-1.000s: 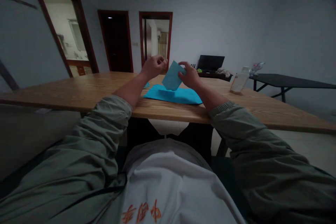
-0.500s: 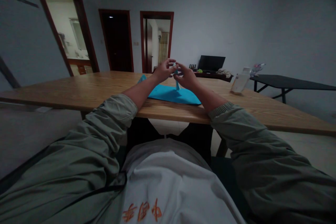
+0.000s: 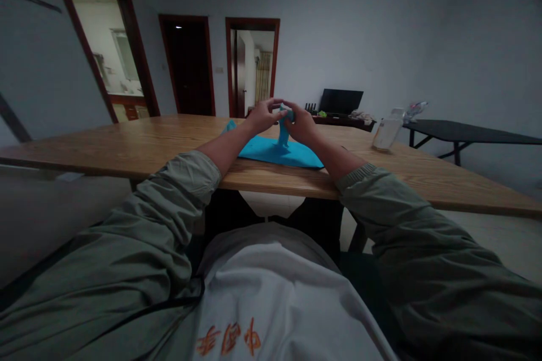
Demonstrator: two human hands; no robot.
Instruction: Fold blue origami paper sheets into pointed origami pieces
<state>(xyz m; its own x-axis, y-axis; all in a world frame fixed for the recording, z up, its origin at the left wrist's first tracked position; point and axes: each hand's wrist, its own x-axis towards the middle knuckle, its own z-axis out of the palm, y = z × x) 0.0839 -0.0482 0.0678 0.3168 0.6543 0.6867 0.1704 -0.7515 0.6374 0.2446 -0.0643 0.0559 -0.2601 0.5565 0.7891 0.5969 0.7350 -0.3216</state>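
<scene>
Over the blue sheet [image 3: 262, 150] on the table, a soft light-blue strip [image 3: 283, 134] stands upright, its lower end at the sheet. I cannot make out whether it is cloth or some other limp material. My left hand [image 3: 263, 116] pinches its top from the left. From the right, my right hand [image 3: 301, 124] closes on the same upper end, thumb and fingers partly hiding it. The two hands nearly meet there. A second light-blue crumpled bit [image 3: 230, 126] shows behind my left forearm, at the sheet's far left.
The wooden table [image 3: 178, 141] spans the view. On its right side stands a whitish translucent container [image 3: 387, 131]. Beyond are a black table [image 3: 474, 131] with a shiny plastic item [image 3: 415, 110] near it, and a dark screen [image 3: 341, 102] by the far wall.
The light-blue strip has turned and now shows a wider face, with more of its top end visible between the fingers. My right hand has lowered slightly and its fingers have closed in.
</scene>
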